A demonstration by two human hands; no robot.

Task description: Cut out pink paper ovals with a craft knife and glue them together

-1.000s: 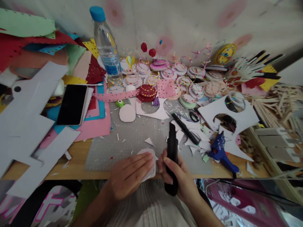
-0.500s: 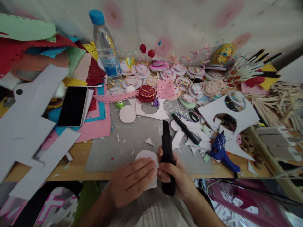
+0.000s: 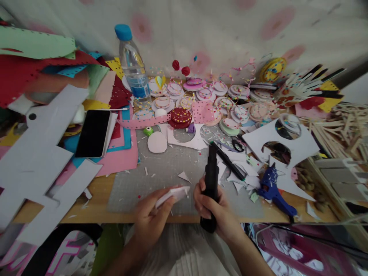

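Note:
Between the thumb and fingers of my left hand (image 3: pixel 153 216) is a white foam board piece (image 3: pixel 174 194), tilted so that its edge faces up. My right hand (image 3: pixel 212 203) is wrapped round a black utility knife (image 3: pixel 211 180), its tip pointing away from me. The two hands are apart, just over the near edge of the grey cutting mat (image 3: pixel 126 191). A small white triangular scrap (image 3: pixel 184 176) lies on the mat beyond them. Farther back is a round white disc (image 3: pixel 157 142) beside a sheet with a round hole (image 3: pixel 184 142).
A phone (image 3: pixel 93 133) rests on coloured felt at left, near a water bottle (image 3: pixel 134 73). Decorated discs (image 3: pixel 180 116) crowd the back. At right are a black marker (image 3: pixel 230 163), white offcuts, a blue glue gun (image 3: pixel 276 191) and wooden sticks (image 3: pixel 342 122).
My left hand has turned over, tipping the white piece from flat to edge-up. My right hand with the knife has moved slightly right, away from it. The view has shifted a little.

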